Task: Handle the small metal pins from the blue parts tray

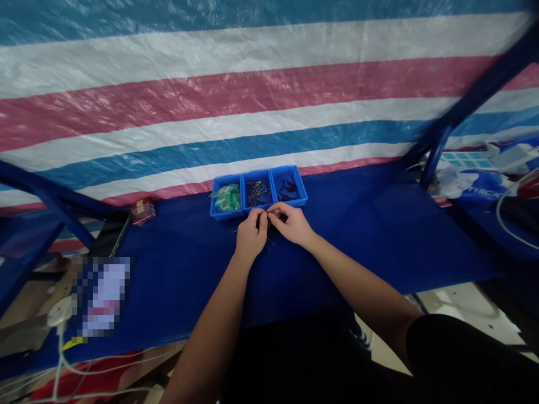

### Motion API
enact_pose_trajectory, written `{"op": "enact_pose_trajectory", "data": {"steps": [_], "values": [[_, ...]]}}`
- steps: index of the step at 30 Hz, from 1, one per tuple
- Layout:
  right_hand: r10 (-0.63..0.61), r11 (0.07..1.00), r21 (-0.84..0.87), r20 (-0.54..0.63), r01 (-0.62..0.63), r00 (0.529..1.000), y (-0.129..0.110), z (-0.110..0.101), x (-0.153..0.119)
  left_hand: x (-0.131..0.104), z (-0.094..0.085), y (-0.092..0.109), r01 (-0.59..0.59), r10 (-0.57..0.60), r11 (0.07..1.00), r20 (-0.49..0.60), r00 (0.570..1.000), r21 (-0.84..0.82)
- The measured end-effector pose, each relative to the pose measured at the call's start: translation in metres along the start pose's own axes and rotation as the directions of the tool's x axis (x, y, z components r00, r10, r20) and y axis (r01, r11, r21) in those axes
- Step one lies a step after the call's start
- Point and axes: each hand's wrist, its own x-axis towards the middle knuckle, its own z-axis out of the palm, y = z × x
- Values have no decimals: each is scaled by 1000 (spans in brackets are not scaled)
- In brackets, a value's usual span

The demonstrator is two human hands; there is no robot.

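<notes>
Both our forearms [219,306] angle inward over the blue table [362,224], our left hand [251,234] and right hand [293,224] meeting fingertip to fingertip, each curled into a pinch around something too small to identify. Thin metallic pins [269,243] lie beneath them, near three blue bins [227,215].

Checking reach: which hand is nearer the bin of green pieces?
Left: the left hand is just right and nearside of the bin; the right hand is farther right.

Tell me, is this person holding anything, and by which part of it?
It cannot be told: the left hand and right hand come together at the fingers, but anything pinched there is too small or hidden.
</notes>
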Motion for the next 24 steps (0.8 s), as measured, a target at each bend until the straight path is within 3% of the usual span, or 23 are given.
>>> {"op": "enact_pose_trajectory", "data": {"steps": [24], "values": [[12,999,-37,10,-11,1000,1,-3,1,2,0,1,-1,1,1000,62,998,-1]]}}
